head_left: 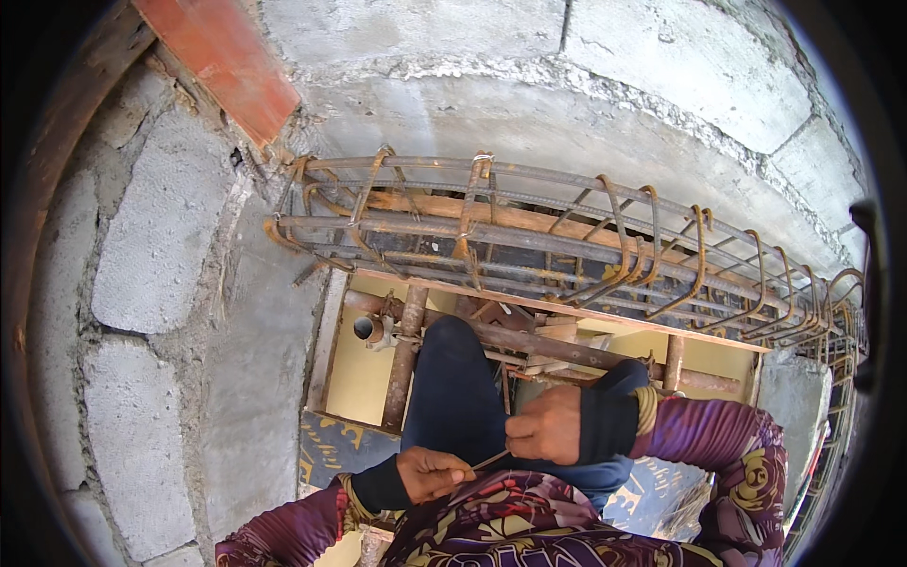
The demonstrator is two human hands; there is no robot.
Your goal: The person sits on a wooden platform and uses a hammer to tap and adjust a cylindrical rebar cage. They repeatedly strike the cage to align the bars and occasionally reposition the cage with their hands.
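Note:
Close to my body, a thin wire-like strand (492, 460) stretches between my two hands. My left hand (431, 473) pinches one end between thumb and fingers. The right hand (545, 426) is curled closed, its back turned up, around the other end; the fingertips are partly hidden. Beyond my knees lies a cage of rusty steel reinforcing bars (539, 236), long bars with bent stirrups around them. Neither hand touches the cage. Dark wristbands cover both wrists, with tan coils around the right sleeve (646, 409) and the left sleeve (353, 499).
Grey block walls (151, 236) rise on the left and at the back. Under my legs are rusty scaffold pipes (406, 354) with clamps, over a gap. A dark printed panel (340, 452) lies beside my left leg. A red-painted board (227, 66) leans at upper left.

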